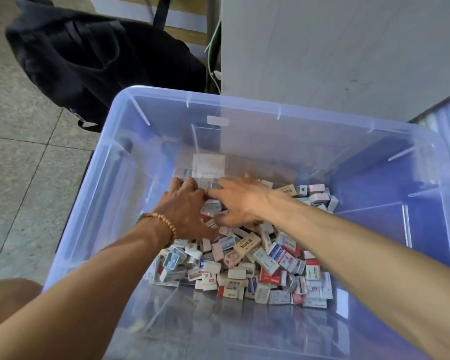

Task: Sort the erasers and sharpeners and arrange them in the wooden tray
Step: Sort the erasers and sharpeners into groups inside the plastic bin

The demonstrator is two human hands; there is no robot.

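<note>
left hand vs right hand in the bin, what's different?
The left hand has a beaded bracelet at the wrist and a ring on one finger; the right hand shows neither. The left hand reaches in from the bin's left side, the right hand from its right, so the two meet at the far edge of the pile. Both lie palm down on the erasers and sharpeners inside the clear plastic bin. Whether either grips anything is hidden.

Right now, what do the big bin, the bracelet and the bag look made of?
Bin: translucent bluish plastic, glossy; the floor shows through its walls. Bracelet on the left wrist: round tan beads, probably wood, matte. Bag on the floor: black fabric, soft and creased; exact weave unclear.
</note>
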